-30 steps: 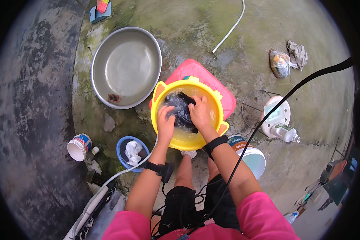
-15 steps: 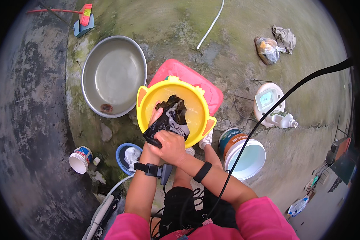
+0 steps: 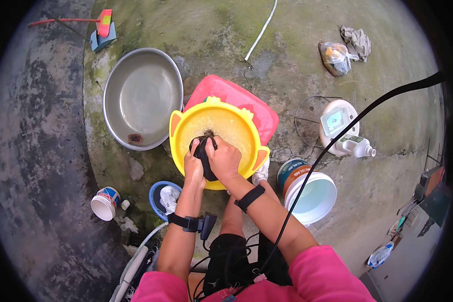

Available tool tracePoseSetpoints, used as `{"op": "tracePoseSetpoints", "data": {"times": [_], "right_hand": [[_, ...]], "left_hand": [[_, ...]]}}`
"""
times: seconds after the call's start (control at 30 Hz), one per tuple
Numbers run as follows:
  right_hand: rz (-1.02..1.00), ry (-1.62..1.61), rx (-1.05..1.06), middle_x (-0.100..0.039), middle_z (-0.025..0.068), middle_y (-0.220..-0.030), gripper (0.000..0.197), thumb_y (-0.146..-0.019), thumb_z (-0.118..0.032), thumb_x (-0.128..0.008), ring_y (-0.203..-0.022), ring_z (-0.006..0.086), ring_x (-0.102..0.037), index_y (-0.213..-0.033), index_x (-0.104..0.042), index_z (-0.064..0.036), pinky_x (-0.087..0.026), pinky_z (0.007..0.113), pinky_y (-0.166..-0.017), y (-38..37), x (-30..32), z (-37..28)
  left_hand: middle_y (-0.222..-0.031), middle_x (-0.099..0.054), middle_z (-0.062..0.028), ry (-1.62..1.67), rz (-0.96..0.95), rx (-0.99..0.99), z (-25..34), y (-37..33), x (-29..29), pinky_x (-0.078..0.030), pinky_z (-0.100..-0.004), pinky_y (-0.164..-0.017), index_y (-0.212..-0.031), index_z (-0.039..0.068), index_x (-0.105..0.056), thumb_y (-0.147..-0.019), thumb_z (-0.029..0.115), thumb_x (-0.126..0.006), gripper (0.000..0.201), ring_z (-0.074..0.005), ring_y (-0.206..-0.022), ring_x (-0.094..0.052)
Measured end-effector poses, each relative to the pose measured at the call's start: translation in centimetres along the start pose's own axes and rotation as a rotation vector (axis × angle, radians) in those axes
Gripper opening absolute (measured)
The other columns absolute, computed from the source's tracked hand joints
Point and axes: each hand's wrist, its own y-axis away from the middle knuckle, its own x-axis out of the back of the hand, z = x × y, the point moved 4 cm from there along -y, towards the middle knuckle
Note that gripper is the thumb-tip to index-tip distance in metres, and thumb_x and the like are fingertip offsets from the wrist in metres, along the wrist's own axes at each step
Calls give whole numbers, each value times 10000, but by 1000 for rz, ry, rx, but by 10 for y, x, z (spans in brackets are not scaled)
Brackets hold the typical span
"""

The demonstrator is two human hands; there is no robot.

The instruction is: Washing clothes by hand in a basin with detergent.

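A wet-looking black cloth [image 3: 204, 157] is bunched between my two hands at the near side of a yellow basin [image 3: 230, 107] with ear-shaped handles. Fingers of my left hand [image 3: 193, 168] close round its left side, while my right hand [image 3: 223, 157] grips the right side, thumbs near the top. Cloudy, bubbly water [image 3: 231, 128] fills the basin beneath. The cloth's lower part hangs between my wrists, and a small dark end shows beyond my fingers.
The basin rests partly over a red plastic stool [image 3: 226, 85]. A large metal tub [image 3: 108, 108] with a brush stands left. Nearby are a blue basin [image 3: 152, 196] holding cloth, a bucket of water [image 3: 314, 219], a white bottle [image 3: 356, 146] and a dangling black cable [image 3: 355, 126].
The black cloth, earlier spread loosely over my left hand, is now gathered into a compact bundle. My right hand has moved from across my left wrist up beside the left hand.
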Motion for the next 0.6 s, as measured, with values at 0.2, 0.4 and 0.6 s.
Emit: {"op": "tracePoseSetpoints", "data": {"times": [0.2, 0.4, 0.6], "right_hand": [[-23, -44, -414, -597, 199, -875, 405, -847, -384, -450, -803, 366, -568, -1048, -519, -39, -437, 444, -704, -16, 9, 51], [-191, 218, -46, -449, 202, -1103, 759, -673, -356, -689, -1000, 354, -488, -1299, -295, -185, -451, 441, -757, -22, 4, 30], [-393, 493, 169, -483, 173, -1077, 593, -690, -294, -677, -820, 315, -589, -1202, -391, -207, -497, 405, -622, -47, -6, 34]], "left_hand": [[-1066, -529, -132, -291, 81, -188, -9, -18, 40, -428, -316, -816, -1193, -10, -397, -899, 342, -423, 460, -207, -945, -535], [-1203, -294, -284, -1372, 54, -529, -10, -3, 18, -373, -408, -887, -1336, 144, -242, -714, 81, -652, 748, -431, -1087, -389], [-1100, -350, -164, -1714, 71, -382, -27, -29, 11, -493, -384, -648, -1262, 246, -355, -681, 290, -699, 676, -317, -753, -572]]}}
